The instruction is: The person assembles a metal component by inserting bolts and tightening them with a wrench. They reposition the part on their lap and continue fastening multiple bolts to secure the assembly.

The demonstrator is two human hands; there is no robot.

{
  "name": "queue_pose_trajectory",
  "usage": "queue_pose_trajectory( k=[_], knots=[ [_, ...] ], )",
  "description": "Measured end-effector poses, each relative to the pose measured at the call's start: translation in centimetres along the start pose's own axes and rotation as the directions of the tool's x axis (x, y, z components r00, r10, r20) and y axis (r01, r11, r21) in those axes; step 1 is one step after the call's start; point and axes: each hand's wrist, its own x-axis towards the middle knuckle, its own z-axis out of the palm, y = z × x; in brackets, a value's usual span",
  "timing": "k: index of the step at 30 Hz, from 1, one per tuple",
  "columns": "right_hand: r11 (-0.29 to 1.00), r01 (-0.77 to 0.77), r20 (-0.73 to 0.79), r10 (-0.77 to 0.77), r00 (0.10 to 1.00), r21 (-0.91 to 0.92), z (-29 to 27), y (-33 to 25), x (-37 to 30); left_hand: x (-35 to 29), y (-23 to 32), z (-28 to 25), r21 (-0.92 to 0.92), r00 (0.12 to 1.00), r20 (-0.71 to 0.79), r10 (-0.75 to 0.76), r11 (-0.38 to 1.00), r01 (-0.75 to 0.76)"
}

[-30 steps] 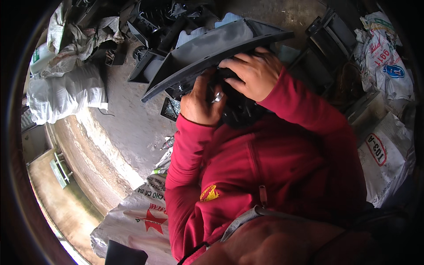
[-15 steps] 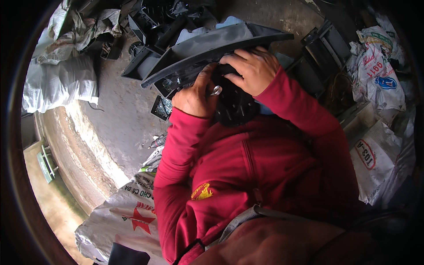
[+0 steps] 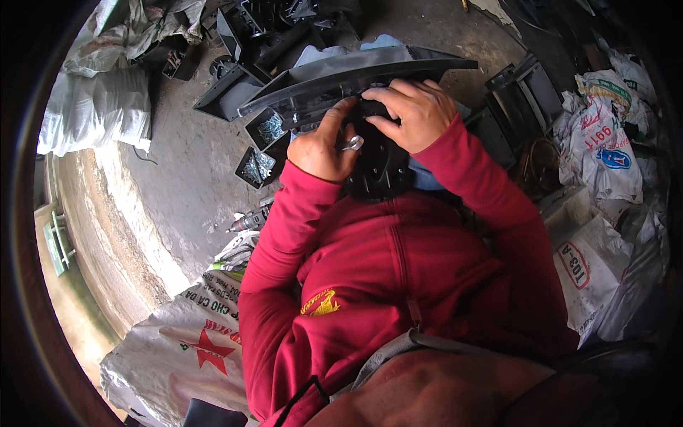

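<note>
A large dark grey plastic panel (image 3: 320, 85) with a raised rim lies tilted across my lap. A rounded black part (image 3: 377, 167) with several small studs is at its near side. My left hand (image 3: 321, 153) is closed by the joint, index finger pressed to the black part. A small shiny metal piece (image 3: 353, 143) sticks out of its grip; its kind does not show. My right hand (image 3: 418, 114) curls over the panel's near edge, thumb and fingers gripping the black part. What lies under the fingertips is hidden.
Two small black trays of screws (image 3: 270, 129) sit left of the panel, with a power drill (image 3: 249, 219) nearer me. Black plastic parts (image 3: 274, 35) pile up beyond. More black frames (image 3: 523, 89) stand at right. White sacks (image 3: 601, 142) flank me.
The view has shifted slightly, so both screw trays and the drill show more fully. My hands stay at the same joint, with the right fingers bent a little differently.
</note>
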Motion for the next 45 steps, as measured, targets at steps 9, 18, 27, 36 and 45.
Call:
queue_pose_trajectory(
  k=[9,18,27,36,45],
  knots=[
    [0.995,-0.046,0.09,0.038,0.995,0.085,0.5,1.4,0.8,0.9,-1.0,-0.7,-0.043,0.995,0.055,-0.082,0.995,0.084],
    [0.992,-0.038,0.11,0.025,0.994,0.118,1.0,2.6,1.5,2.5,-0.3,0.5,0.035,0.996,0.044,-0.073,0.997,0.072],
    [0.998,0.017,0.064,-0.021,0.998,0.068,1.5,2.7,1.5,3.6,-1.1,0.1,-0.136,0.982,0.084,-0.166,0.975,0.177],
    [0.993,0.078,-0.027,-0.075,0.997,0.087,2.4,3.3,1.7,4.2,0.3,-0.8,0.198,0.998,-0.036,-0.057,0.978,0.063],
    [0.994,0.058,-0.176,-0.04,0.984,0.097,0.0,3.7,0.5,4.4,-1.2,-1.3,0.091,1.0,0.001,-0.002,0.996,0.002]
  ],
)
